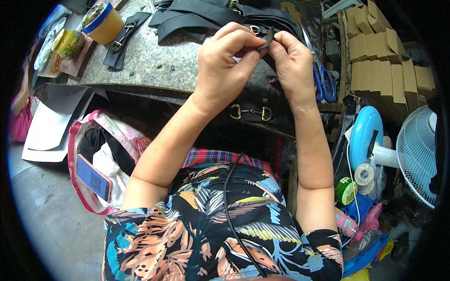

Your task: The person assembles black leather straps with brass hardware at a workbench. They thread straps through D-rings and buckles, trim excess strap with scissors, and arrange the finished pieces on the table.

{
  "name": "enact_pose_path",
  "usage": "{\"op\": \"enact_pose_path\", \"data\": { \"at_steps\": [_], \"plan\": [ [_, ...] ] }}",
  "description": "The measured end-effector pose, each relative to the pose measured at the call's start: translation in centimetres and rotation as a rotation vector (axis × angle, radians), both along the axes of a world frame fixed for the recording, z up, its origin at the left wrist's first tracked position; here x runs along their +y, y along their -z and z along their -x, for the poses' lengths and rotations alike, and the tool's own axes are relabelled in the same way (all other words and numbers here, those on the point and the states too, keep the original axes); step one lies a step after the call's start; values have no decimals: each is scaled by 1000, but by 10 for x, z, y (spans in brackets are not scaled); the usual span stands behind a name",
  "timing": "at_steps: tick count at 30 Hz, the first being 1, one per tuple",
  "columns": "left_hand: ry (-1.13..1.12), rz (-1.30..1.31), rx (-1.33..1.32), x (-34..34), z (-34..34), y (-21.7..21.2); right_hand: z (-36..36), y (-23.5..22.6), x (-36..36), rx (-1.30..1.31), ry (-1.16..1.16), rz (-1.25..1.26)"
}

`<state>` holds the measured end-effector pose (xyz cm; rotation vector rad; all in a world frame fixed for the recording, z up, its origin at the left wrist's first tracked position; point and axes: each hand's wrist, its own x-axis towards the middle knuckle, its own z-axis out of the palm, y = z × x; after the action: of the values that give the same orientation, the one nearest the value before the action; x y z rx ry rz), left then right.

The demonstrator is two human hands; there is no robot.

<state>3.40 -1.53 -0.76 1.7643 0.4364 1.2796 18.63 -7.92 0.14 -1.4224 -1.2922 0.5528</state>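
Scissors [323,79] lie right of the hands [255,58].

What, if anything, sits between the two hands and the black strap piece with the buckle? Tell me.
Nothing visible. The left hand and the right hand both already pinch the black strap piece directly between their fingertips, above the worktable. The blue-handled scissors lie off to the right, apart from it.
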Motion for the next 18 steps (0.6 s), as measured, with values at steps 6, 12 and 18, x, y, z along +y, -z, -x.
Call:
{"op": "enact_pose_path", "data": {
  "at_steps": [6,12,18],
  "plan": [
    [77,313,-95,0,-4,2,-5,5,5,75,-68,-75],
    [-62,-68,-15,-4,-1,3,-1,2,1,115,-51,-60],
    [-137,-169,-54,-4,-12,1,0,4,4,176,11,-67]
  ]
}}
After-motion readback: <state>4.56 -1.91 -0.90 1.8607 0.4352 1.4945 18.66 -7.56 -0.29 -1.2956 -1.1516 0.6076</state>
